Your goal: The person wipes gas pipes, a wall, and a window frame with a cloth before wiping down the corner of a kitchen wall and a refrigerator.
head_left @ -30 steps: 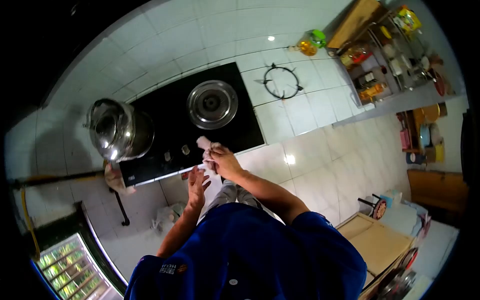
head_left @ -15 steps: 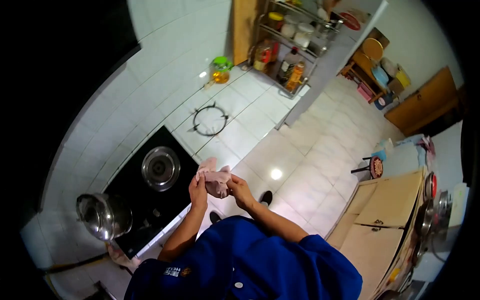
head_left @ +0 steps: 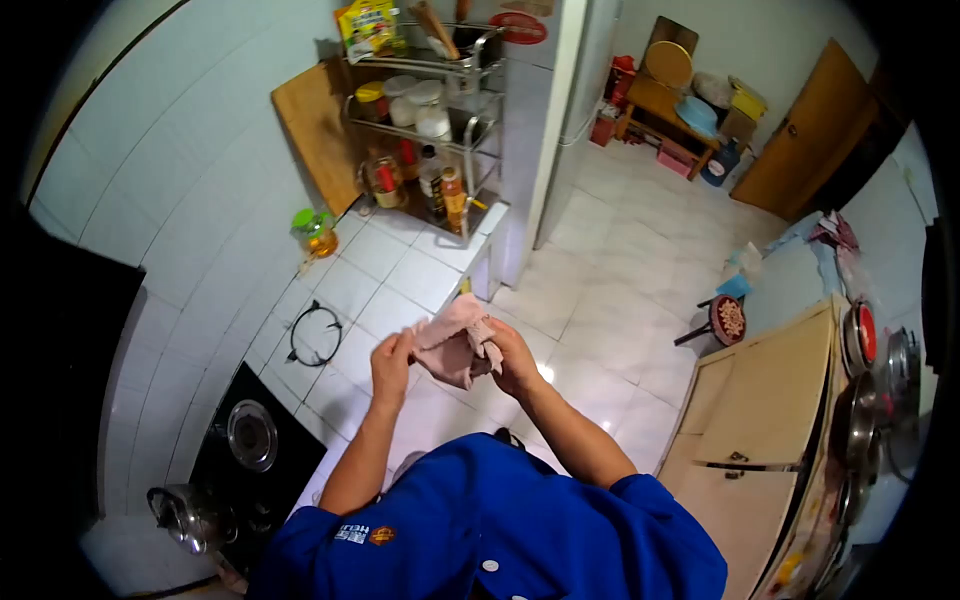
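Note:
A crumpled pink cloth (head_left: 452, 345) is stretched between my two hands, in front of my chest and above the floor by the counter edge. My left hand (head_left: 391, 362) pinches its left side. Closed on the cloth's right side is my right hand (head_left: 512, 358), with some folds bunched near the fingers. To the left of my hands, a black pot-support ring (head_left: 316, 334) lies on the white tiled counter (head_left: 385, 310). The black gas stove (head_left: 262, 490) is lower left, with a round burner (head_left: 252, 435) showing.
A shiny metal pot (head_left: 190, 520) stands on the stove. A jar with a green lid (head_left: 316, 235) is against the wall. Beyond it, a metal rack (head_left: 470, 150) holds bottles and jars beside a wooden board (head_left: 318, 140). Right are a stool (head_left: 727, 320) and a cabinet (head_left: 765, 400).
My view has turned toward the right and the far room. Both hands have risen with the cloth, which is now spread wider between them, farther from the stove.

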Tool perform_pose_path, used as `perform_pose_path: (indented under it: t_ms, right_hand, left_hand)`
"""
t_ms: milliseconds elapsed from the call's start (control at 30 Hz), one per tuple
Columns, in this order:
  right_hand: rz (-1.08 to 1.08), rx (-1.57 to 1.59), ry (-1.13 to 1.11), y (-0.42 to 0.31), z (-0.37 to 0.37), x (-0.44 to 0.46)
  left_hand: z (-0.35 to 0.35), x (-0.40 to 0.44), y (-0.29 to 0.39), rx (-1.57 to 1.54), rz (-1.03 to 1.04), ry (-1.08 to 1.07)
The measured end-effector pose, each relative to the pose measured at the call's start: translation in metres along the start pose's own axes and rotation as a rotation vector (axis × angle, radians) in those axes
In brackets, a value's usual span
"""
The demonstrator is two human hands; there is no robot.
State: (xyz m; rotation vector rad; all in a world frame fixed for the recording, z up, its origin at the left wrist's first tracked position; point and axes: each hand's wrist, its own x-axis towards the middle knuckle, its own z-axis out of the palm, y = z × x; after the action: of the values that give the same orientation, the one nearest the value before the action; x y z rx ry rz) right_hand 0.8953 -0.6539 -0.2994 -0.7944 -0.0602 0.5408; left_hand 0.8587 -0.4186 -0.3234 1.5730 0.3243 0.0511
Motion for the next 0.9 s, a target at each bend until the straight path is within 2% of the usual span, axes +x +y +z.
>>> perform_pose_path:
  t_ms: [33, 100, 133, 233, 267, 300, 333, 433, 467, 567, 633, 700, 767, 800, 900]
  right_hand:
    - [-0.005, 0.000, 0.011, -0.013, -0.019, 0.001]
    - [0.074, 0.359, -0.253, -0.033, -0.053, 0.002]
    - [-0.036, 0.241, 0.125, -0.056, -0.018, -0.002]
    - [0.045, 0.728, -0.357, -0.081, -0.067, 0.004]
    - [0.054, 0.733, -0.353, -0.086, -0.077, 0.009]
    - [-0.257, 0.378, -0.295, -0.093, -0.084, 0.014]
    - [-0.398, 0.187, -0.214, -0.104, -0.092, 0.020]
    - [-0.371, 0.058, -0.036, -0.143, -0.113, 0.048]
    - [-0.370, 0.024, 0.012, -0.160, -0.121, 0.056]
    - [-0.386, -0.092, 0.149, -0.204, -0.145, 0.075]
    - [-0.398, -0.157, 0.238, -0.226, -0.157, 0.081]
    - [-0.398, -0.224, 0.306, -0.246, -0.167, 0.089]
    - [-0.394, -0.288, 0.346, -0.265, -0.174, 0.102]
    - [-0.391, -0.326, 0.352, -0.274, -0.177, 0.110]
    - [-0.368, -0.457, 0.342, -0.300, -0.184, 0.134]
  left_hand:
    - [0.014, 0.012, 0.017, -0.051, -0.017, -0.007]
    - [0.059, 0.027, 0.074, -0.463, -0.115, -0.002]
    - [0.069, 0.047, 0.076, -0.629, -0.092, -0.055]
    - [0.102, 0.082, 0.103, -0.954, -0.137, -0.132]
    - [0.112, 0.094, 0.109, -0.997, -0.130, -0.175]
    - [0.123, 0.106, 0.112, -1.042, -0.121, -0.224]
    - [0.134, 0.121, 0.115, -1.097, -0.138, -0.241]
    - [0.178, 0.156, 0.140, -1.146, -0.137, -0.270]
    - [0.190, 0.174, 0.135, -1.193, -0.125, -0.359]
    - [0.244, 0.218, 0.137, -1.043, -0.078, -0.335]
    - [0.273, 0.229, 0.148, -0.953, -0.228, -0.343]
    - [0.302, 0.248, 0.146, -0.882, -0.220, -0.380]
    - [0.324, 0.257, 0.154, -0.861, -0.186, -0.465]
    - [0.332, 0.268, 0.143, -0.863, -0.145, -0.589]
    - [0.353, 0.262, 0.173, -0.595, -0.005, -0.816]
